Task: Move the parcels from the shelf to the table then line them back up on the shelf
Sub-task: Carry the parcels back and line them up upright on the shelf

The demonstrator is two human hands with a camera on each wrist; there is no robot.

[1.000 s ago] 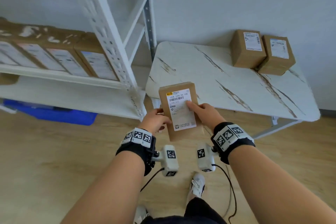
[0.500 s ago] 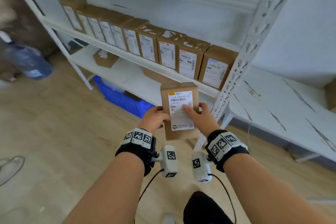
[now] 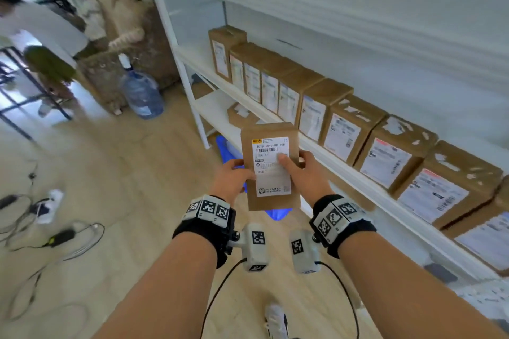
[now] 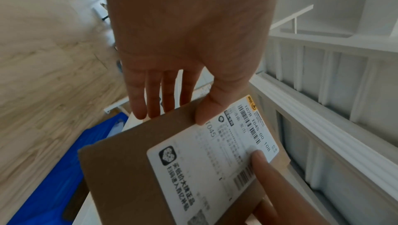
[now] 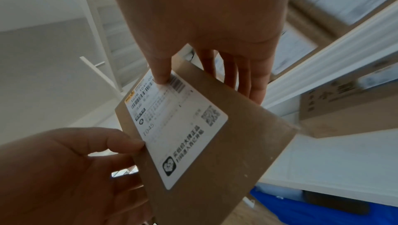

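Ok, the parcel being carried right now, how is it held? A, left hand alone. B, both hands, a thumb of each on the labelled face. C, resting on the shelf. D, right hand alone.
B: the left hand and right hand each pinch the parcel, thumbs on its label.

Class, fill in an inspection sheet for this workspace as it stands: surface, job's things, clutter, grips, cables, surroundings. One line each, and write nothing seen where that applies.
Surface: white shelf, its board bare beyond the far end of the row.
Job's things: held parcel, label facing the camera; row of parcels standing side by side on the shelf.
Clutter: lone parcel on the lower shelf; blue bin beneath.
Grips: left hand and right hand each hold a side of the held parcel, thumbs on its label.
Cables: wrist-camera leads; floor cables and power strip.
Surroundings: water jug; another person, blurred; wooden floor.
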